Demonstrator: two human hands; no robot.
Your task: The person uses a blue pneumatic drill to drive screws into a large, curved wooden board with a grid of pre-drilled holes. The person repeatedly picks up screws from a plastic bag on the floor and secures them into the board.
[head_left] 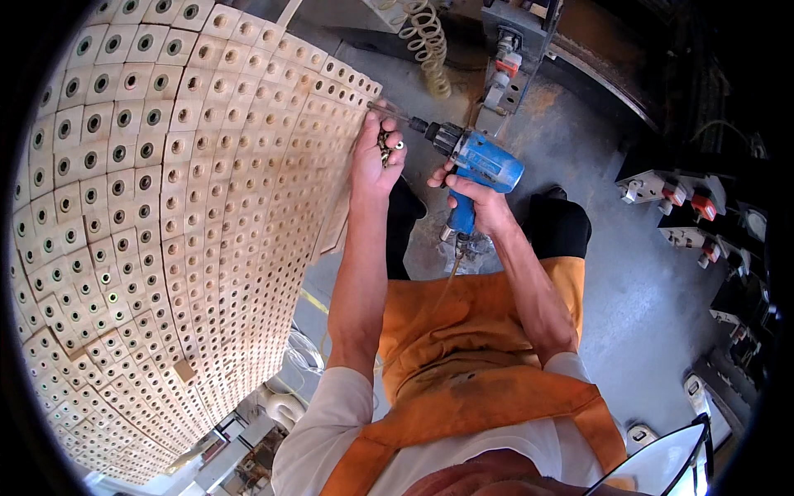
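Observation:
My right hand (478, 197) is wrapped round the grip of a blue air driver (490, 159), which lies level and points left. Its long bit (395, 112) reaches the right edge of a big stack of pale wooden blocks (240, 140), close to a hole there. Cupped just below the bit, my left hand (372, 165) holds several small metal threaded inserts (387, 149). Its fingertips are up by the bit; whether they touch it I cannot tell. Dark-ringed inserts fill holes at the stack's left and upper right, while many middle holes are bare wood.
A thin hose (451, 277) runs down from the driver's grip past my orange apron (463, 331). Beyond hangs a coiled hose (426, 45) beside a machine part with a red clamp (509, 64). More metal fixtures with red parts (703, 207) stand at the right. Cable (304, 351) lies by the stack's foot.

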